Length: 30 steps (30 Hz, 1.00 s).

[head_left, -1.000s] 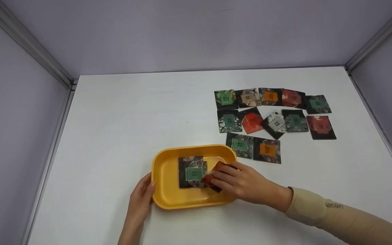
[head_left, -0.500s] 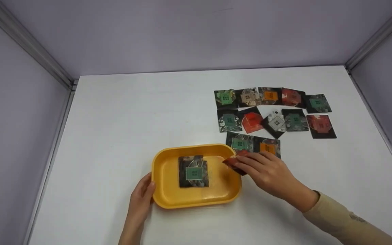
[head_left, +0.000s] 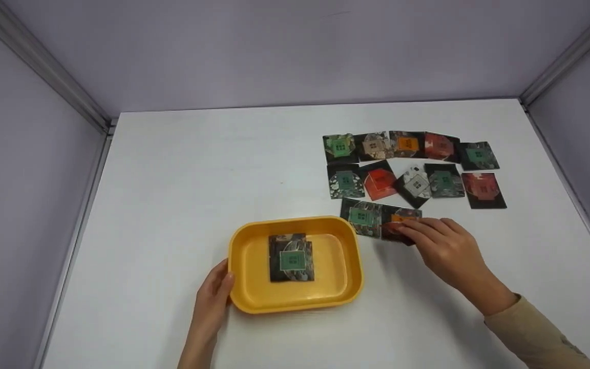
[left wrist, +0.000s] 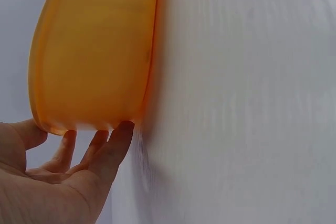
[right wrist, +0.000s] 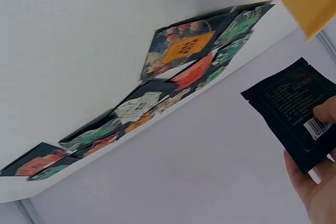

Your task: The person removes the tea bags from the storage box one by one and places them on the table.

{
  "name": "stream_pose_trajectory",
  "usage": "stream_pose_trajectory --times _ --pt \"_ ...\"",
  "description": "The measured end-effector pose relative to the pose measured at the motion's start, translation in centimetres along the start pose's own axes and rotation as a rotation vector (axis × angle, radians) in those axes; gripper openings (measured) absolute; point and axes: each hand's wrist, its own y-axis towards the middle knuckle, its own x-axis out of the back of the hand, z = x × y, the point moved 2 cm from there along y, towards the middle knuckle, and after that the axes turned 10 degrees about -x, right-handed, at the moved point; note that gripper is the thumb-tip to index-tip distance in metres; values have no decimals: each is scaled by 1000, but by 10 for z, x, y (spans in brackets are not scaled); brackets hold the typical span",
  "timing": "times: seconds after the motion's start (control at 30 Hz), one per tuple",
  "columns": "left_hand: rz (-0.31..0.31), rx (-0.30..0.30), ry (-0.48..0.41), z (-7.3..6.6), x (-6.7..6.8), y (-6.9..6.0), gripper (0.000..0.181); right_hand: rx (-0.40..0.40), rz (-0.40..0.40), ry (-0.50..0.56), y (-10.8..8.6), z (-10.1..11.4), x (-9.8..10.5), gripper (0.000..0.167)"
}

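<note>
My left hand [head_left: 212, 300] grips the left end of a yellow plastic tray [head_left: 295, 310], thumb at the rim and fingertips against the outer wall [left wrist: 94, 56]. Inside the tray lie overlapping dark packets [head_left: 292, 261], the top one with a green label. Over to the right, my right hand [head_left: 446, 251] pinches a flat sachet; its black back [right wrist: 289, 103] with a barcode faces the right wrist camera. In the head view this sachet is above the orange-labelled packet [head_left: 402, 212], partly covering it. A green-labelled packet [head_left: 361, 218] lies just left of that one.
Two further rows of packets lie farther back on the white table [head_left: 187, 174], among them a red one [head_left: 379, 180], a grey-labelled one [head_left: 414, 186] and a green one [head_left: 340, 147]. Pale walls [head_left: 295, 56] border the table at the back and sides.
My right hand has lifted the reddish sachet out of the tray and carried it right, over the orange-labelled packet. The left hand and tray have stayed nearly in place.
</note>
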Motion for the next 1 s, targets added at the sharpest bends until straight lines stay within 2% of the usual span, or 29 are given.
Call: stream_pose_trajectory --times 0.13,0.3,0.5,0.63,0.8,1.0 --pt "6 -24 0 1 0 0 53 -52 19 -15 -9 -20 -1 29" --pt "9 -32 10 1 0 0 53 -143 98 -63 -19 -39 -5 52" --pt "4 -24 1 0 -1 0 54 -232 169 -112 -28 -56 -11 52" --pt "4 -24 -1 1 -1 0 55 -269 203 -119 -33 -62 -15 47" --pt "9 -10 -4 0 0 0 57 -277 230 -128 -37 -65 -20 46" --pt "9 -39 -3 1 0 -1 56 -305 313 -127 -43 -65 -25 45"
